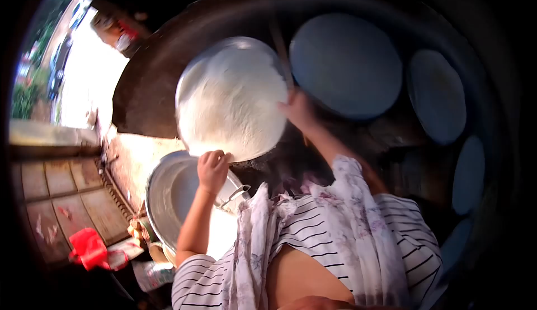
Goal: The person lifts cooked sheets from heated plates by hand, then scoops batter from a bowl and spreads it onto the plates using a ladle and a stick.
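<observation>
Operator: Left hand (pixel 212 169) is gripping the lower edge of the dough sheet (pixel 230 98), fingers curled shut on the rim; right hand (pixel 297 111) is supporting the opposite edge, though how its fingers are closing cannot be told. The sheet is being held up in front of the dark oven wall (pixel 162 69).

Inspector: Handling properties?

Operator: It is appearing thin, soft and light, likely tearing or sagging under a one-point grip. Holding at two opposite rim points is advisable, with a floured, slippery surface assumed.

Inspector: Surroundings?

Operator: Round flatbreads (pixel 345 65) are sitting against the wall to the right; a metal basin (pixel 168 198) is lying just below the left hand.
</observation>
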